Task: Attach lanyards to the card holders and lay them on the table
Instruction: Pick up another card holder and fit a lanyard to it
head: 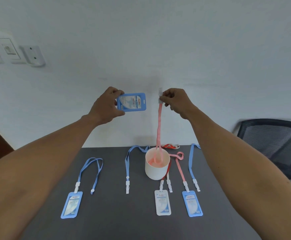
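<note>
The left hand [105, 106] is raised well above the white cup [157, 166], fingers and thumb closed on the short end of a blue card holder [131, 102] turned sideways, its slotted end pointing toward the other hand. The right hand [177, 103] is level with it, also high over the cup, pinching the pale clip [160, 98] of a pink lanyard [159, 129] between thumb and fingertips, the other fingers curled in. The strap hangs straight down from that pinch into the cup, where its loop lies coiled. Clip and holder are near each other but apart, so the joining is not yet done.

The risk here, as I judge it, is the strap. If the clip is lifted higher or pulled sideways, the loop could catch the rim and tip the cup. The clip is small and held only at the fingertips, so it could twist and miss the slot.

On the dark table [106, 227], in front of the cup, lie a white holder [163, 202] and a second blue holder [192, 203] with straps clipped on. Far left of the cup a third blue holder [71, 204] lies finished. Loose blue lanyards [127, 163] lie on either side of the cup, and a red one [169, 146] lies behind it.
</note>
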A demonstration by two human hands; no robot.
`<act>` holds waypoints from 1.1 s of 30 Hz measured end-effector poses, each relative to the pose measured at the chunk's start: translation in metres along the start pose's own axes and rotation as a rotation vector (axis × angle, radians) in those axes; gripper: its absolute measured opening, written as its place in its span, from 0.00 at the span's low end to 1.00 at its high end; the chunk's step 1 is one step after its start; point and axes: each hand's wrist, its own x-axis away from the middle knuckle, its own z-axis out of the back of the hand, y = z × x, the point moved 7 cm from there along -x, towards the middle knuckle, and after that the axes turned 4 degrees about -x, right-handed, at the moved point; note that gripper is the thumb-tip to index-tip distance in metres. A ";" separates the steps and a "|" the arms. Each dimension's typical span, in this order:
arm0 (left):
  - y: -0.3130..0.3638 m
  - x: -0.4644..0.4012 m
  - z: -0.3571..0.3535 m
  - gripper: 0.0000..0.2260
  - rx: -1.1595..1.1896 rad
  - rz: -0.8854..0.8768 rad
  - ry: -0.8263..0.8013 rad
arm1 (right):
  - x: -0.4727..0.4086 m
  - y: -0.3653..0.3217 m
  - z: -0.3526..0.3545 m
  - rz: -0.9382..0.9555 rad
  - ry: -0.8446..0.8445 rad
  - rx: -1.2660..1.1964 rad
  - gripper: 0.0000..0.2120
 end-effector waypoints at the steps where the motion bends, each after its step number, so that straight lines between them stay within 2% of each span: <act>1: -0.001 0.001 -0.002 0.33 -0.002 0.002 -0.006 | 0.002 0.009 -0.002 -0.018 -0.008 0.008 0.03; 8: -0.014 0.018 -0.033 0.33 0.020 0.037 -0.053 | 0.022 0.098 -0.027 -0.228 -0.063 0.065 0.08; 16: -0.031 0.039 -0.069 0.33 0.030 0.064 -0.106 | 0.045 0.174 -0.055 -0.394 -0.109 0.113 0.08; 19: -0.037 0.043 -0.077 0.33 0.031 0.076 -0.122 | 0.056 0.197 -0.062 -0.448 -0.123 0.104 0.03; 25: -0.048 0.053 -0.092 0.34 0.046 0.098 -0.145 | 0.074 0.235 -0.074 -0.531 -0.156 0.131 0.08; 28: -0.054 0.061 -0.100 0.34 0.051 0.105 -0.164 | 0.081 0.248 -0.076 -0.551 -0.167 0.151 0.02; 33: -0.061 0.073 -0.104 0.34 0.042 0.128 -0.184 | 0.090 0.258 -0.073 -0.603 -0.167 0.127 0.05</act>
